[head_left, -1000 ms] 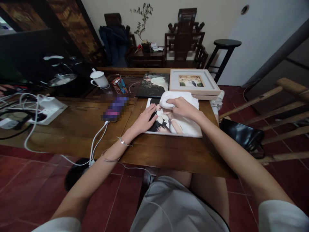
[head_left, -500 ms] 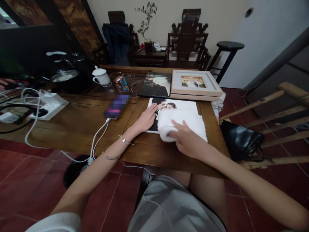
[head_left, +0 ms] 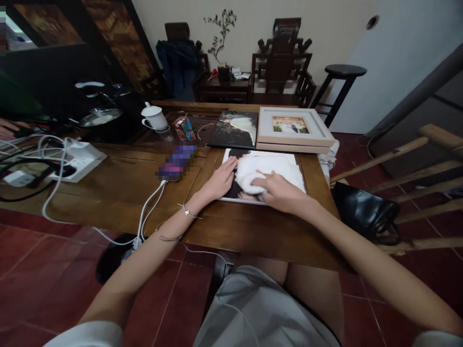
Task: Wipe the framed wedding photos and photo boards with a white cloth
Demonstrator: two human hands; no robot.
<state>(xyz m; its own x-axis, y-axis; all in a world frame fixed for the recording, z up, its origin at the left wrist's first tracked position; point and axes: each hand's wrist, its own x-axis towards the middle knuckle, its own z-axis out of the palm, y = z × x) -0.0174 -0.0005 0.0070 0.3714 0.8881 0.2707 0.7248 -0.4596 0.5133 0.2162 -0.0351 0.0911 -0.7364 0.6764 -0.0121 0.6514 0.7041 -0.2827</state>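
Note:
A photo panel (head_left: 231, 193) with a picture of a couple lies flat on the wooden table in front of me. My left hand (head_left: 221, 179) rests on its left side, fingers stretched out and lying flat. Over the panel's middle and right, my right hand (head_left: 280, 193) grips a folded white towel (head_left: 269, 168) and presses it against the surface. The towel covers most of the picture. Just behind the panel lie a dark photo board (head_left: 233, 129) showing a white dress and a light wooden picture frame (head_left: 294, 127).
To the left on the table (head_left: 126, 193) are a phone (head_left: 178, 161) on a white cable, a drink carton (head_left: 184, 128), a lidded white cup (head_left: 154, 117) and a power strip (head_left: 81, 164) with tangled cords. A black bag (head_left: 365, 209) sits on a wooden chair at right.
My right hand has pushed the towel up and slightly left over the panel, covering the pictured faces and baring the panel's lower edge. My left hand stays in place.

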